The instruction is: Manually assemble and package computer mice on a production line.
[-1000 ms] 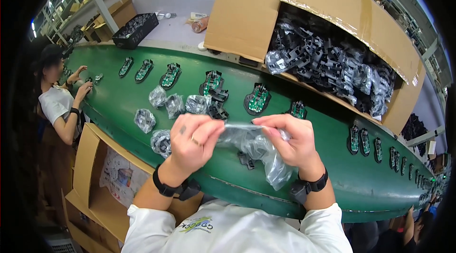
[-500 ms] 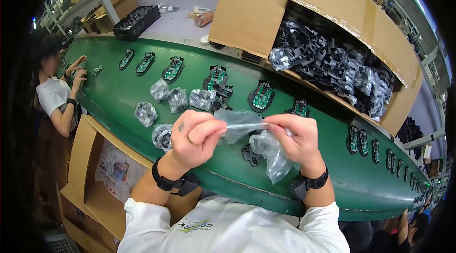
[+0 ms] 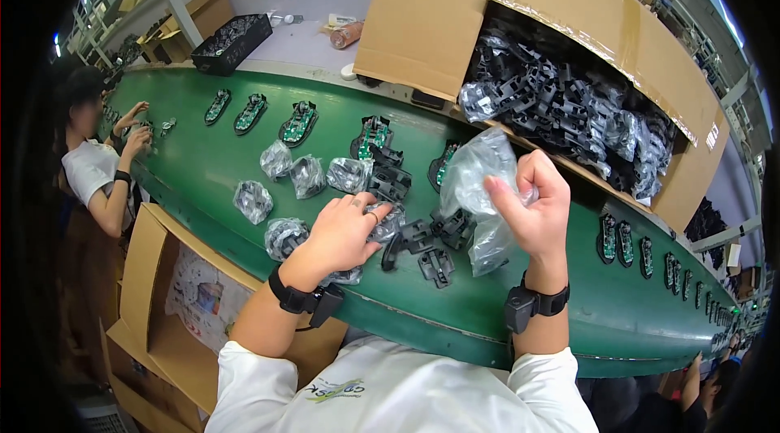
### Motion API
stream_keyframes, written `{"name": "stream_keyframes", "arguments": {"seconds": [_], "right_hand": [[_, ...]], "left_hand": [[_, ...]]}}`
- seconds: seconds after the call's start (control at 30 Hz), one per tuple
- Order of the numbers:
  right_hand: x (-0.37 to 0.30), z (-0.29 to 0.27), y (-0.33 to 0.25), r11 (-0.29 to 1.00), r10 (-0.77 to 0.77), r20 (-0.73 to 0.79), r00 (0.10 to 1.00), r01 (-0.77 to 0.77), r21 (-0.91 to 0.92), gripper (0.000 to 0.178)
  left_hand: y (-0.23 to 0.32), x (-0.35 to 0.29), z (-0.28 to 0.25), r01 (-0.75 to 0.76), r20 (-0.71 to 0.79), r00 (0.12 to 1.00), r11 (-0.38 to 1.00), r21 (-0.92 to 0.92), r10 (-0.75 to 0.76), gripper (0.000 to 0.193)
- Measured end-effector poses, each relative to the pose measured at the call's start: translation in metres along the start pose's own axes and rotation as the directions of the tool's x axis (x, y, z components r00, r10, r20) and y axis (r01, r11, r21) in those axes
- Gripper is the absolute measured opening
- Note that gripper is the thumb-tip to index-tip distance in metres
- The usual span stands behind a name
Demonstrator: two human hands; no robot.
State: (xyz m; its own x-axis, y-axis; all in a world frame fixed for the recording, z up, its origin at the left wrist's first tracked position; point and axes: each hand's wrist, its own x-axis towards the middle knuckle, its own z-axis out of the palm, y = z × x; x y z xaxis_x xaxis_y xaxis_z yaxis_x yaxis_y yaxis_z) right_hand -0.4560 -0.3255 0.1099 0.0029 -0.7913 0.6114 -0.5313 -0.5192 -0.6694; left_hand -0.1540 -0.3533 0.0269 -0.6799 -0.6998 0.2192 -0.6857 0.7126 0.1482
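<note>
My right hand is closed on crumpled clear plastic bags, raised over the green belt. They hang to the left of the fist and partly hide a circuit-board unit behind. Low over the belt, my left hand has thumb and forefinger around a bagged black plastic part. Between the hands lie several bare black plastic parts. More bagged parts are grouped to the left of my left hand, and another shows partly under its wrist.
An open cardboard box of black parts stands behind the belt. Circuit-board units stretch along the belt both ways. Another cardboard box sits at the near left. A black tray is at the back; a co-worker works far left.
My hands have parted from the plastic stretched between them. The left let go and came down to a bagged part; the right lifted the bags up and to the right.
</note>
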Motion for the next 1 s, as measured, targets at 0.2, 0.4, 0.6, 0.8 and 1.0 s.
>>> {"name": "stream_keyframes", "arguments": {"seconds": [0.2,0.4,0.6,0.8,1.0], "right_hand": [[-0.014,0.022,0.016,0.922,0.052,0.142,0.989,-0.102,0.373,0.014],[-0.022,0.073,0.001,0.994,-0.083,0.121,0.989,0.073,0.085,0.044],[-0.03,0.07,0.028,0.836,0.288,0.411,0.865,-0.437,0.333,0.029],[-0.03,0.072,0.045,0.449,0.418,0.497,0.76,-0.649,0.614,0.026],[-0.023,0.061,0.031,0.474,0.363,0.466,0.807,-0.591,0.652,0.047]], "left_hand": [[-0.003,0.006,0.0,0.21,-0.11,0.959,0.917,-0.339,-0.26,0.044],[0.009,0.001,0.004,0.021,-0.051,0.928,0.187,-0.982,-0.37,0.019],[0.008,0.011,0.004,-0.173,-0.163,0.927,0.001,-0.985,-0.338,0.024],[0.011,0.007,0.004,-0.107,-0.129,0.945,0.088,-0.99,-0.302,0.015],[0.016,0.004,-0.004,-0.008,-0.136,0.922,0.334,-0.943,-0.363,0.034]]}}
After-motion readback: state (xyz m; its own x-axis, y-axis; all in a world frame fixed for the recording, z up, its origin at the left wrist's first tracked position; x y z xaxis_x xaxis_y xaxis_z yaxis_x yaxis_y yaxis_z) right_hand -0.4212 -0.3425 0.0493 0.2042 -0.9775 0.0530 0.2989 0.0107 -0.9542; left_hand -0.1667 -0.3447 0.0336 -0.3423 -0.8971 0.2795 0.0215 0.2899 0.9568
